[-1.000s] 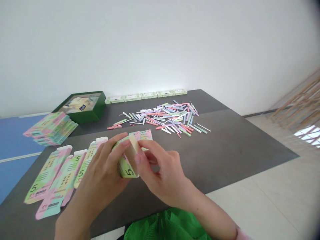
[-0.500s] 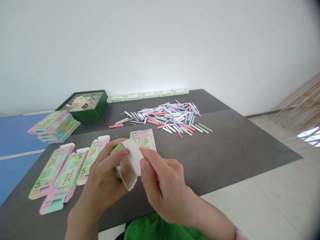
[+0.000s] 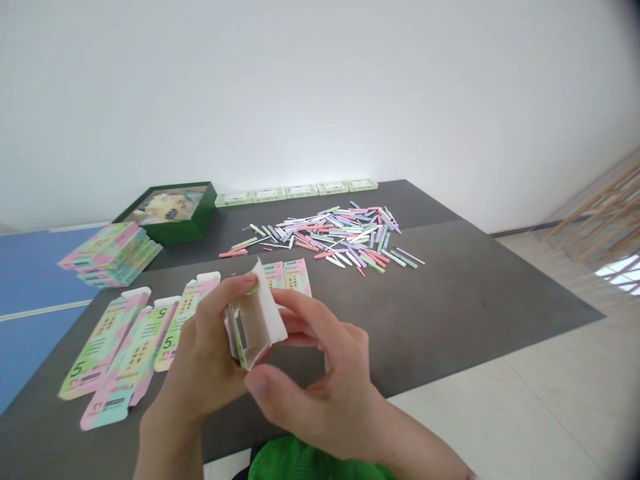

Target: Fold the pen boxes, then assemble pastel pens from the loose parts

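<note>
My left hand (image 3: 195, 353) holds a small folded cardboard box (image 3: 253, 320) upright by its sides, with its white inner side and open end facing me. My right hand (image 3: 320, 393) is just beside the box, fingers spread and thumb below it, and I cannot see a firm grip. Flat pastel box blanks printed with a 5 lie on the dark table (image 3: 450, 287) to the left, the nearest (image 3: 183, 320) just behind my left hand. Two more blanks (image 3: 293, 277) lie behind the box.
A stack of blanks (image 3: 110, 253) sits at the far left table edge beside a dark green box (image 3: 170, 213). Small green-and-white boxes (image 3: 295, 192) line the back edge. A heap of pastel sticks (image 3: 330, 237) lies mid-table. Green mesh (image 3: 310, 463) shows below the front edge.
The white flap of the box has swung up and the box has turned, showing its open end. My right hand has moved down and away from the flap, its fingers now spread.
</note>
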`<state>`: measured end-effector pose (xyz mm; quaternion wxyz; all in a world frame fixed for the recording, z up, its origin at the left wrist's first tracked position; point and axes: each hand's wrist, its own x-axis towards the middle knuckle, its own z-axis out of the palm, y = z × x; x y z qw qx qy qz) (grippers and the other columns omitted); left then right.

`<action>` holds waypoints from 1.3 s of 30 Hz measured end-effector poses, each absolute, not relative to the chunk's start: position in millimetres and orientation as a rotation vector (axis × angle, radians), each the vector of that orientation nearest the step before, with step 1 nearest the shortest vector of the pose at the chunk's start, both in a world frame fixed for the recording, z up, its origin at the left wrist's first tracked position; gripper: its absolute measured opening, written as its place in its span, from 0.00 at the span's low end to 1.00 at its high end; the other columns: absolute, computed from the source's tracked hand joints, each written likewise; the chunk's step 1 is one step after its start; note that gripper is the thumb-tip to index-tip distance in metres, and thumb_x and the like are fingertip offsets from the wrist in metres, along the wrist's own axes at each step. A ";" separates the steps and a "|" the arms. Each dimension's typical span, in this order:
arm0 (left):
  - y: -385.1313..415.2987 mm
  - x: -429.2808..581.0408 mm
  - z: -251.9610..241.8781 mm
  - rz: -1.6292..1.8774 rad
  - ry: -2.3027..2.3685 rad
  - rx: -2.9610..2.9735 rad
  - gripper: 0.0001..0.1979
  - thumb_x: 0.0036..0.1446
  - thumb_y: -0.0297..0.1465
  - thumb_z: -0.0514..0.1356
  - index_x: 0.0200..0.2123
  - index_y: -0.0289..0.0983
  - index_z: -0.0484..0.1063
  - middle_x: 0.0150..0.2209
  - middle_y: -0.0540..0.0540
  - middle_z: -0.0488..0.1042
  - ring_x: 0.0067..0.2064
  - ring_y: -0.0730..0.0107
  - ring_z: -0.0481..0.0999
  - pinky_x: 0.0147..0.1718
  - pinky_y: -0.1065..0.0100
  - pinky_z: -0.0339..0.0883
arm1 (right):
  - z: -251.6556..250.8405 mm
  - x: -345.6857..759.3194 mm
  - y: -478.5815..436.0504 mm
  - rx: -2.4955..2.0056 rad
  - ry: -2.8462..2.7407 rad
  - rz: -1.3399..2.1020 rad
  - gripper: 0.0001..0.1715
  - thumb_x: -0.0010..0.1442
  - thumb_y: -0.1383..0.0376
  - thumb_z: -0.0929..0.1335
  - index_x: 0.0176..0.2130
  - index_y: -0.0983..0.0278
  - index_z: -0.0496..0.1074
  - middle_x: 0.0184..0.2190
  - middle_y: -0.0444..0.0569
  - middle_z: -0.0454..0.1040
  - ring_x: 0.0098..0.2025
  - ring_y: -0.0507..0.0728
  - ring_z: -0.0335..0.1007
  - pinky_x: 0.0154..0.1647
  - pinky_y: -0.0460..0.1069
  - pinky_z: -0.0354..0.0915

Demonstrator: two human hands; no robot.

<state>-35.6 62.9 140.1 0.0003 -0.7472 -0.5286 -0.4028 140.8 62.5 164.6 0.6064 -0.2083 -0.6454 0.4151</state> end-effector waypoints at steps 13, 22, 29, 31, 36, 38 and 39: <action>74.8 -27.3 151.9 -0.863 -1.464 -2.209 0.29 0.55 0.28 0.59 0.60 0.41 0.55 0.53 0.41 0.74 0.53 0.55 0.76 0.50 0.59 0.73 | 159.1 131.6 72.6 -0.737 -1.286 1.136 0.10 0.57 0.67 0.70 0.42 0.63 0.75 0.31 0.44 0.80 0.33 0.49 0.79 0.37 0.39 0.74; 77.0 -23.5 152.8 -0.897 -1.453 -2.228 0.35 0.55 0.29 0.61 0.64 0.42 0.51 0.53 0.42 0.74 0.52 0.57 0.78 0.47 0.62 0.74 | 169.4 159.3 107.7 -0.593 -1.405 1.555 0.16 0.61 0.56 0.68 0.41 0.66 0.76 0.27 0.45 0.76 0.29 0.50 0.74 0.30 0.43 0.71; 77.3 -26.4 151.7 -0.789 -1.519 -2.231 0.43 0.53 0.27 0.59 0.69 0.39 0.41 0.55 0.37 0.73 0.53 0.51 0.77 0.45 0.59 0.75 | 160.8 139.5 93.6 -0.704 -1.317 1.334 0.17 0.62 0.56 0.68 0.46 0.63 0.76 0.36 0.47 0.81 0.36 0.52 0.78 0.32 0.42 0.72; 75.9 -25.2 153.2 -0.785 -1.533 -2.228 0.42 0.54 0.27 0.57 0.69 0.40 0.41 0.54 0.39 0.74 0.53 0.52 0.77 0.46 0.59 0.75 | 159.3 139.2 90.5 -0.689 -1.340 1.326 0.18 0.62 0.55 0.68 0.47 0.63 0.75 0.38 0.47 0.81 0.39 0.53 0.79 0.34 0.43 0.73; 72.9 -19.9 157.6 -0.718 -1.547 -2.161 0.39 0.55 0.27 0.57 0.68 0.40 0.45 0.52 0.40 0.75 0.49 0.53 0.78 0.48 0.57 0.72 | 159.6 133.0 89.5 -0.865 -1.493 0.974 0.16 0.65 0.58 0.64 0.43 0.64 0.77 0.29 0.47 0.80 0.28 0.51 0.75 0.28 0.42 0.68; 71.5 -17.5 159.6 -0.687 -1.547 -2.148 0.37 0.57 0.28 0.56 0.68 0.39 0.46 0.52 0.39 0.75 0.48 0.53 0.78 0.47 0.57 0.72 | 159.6 128.6 86.5 -0.955 -1.561 0.650 0.17 0.66 0.61 0.63 0.44 0.66 0.77 0.28 0.48 0.80 0.24 0.50 0.73 0.27 0.43 0.67; 70.8 -16.4 160.7 -0.679 -1.548 -2.151 0.36 0.58 0.28 0.55 0.68 0.38 0.46 0.52 0.39 0.75 0.47 0.53 0.79 0.46 0.58 0.72 | 159.3 126.7 84.3 -0.971 -1.573 0.510 0.17 0.66 0.62 0.63 0.45 0.68 0.77 0.28 0.49 0.80 0.24 0.50 0.73 0.27 0.43 0.67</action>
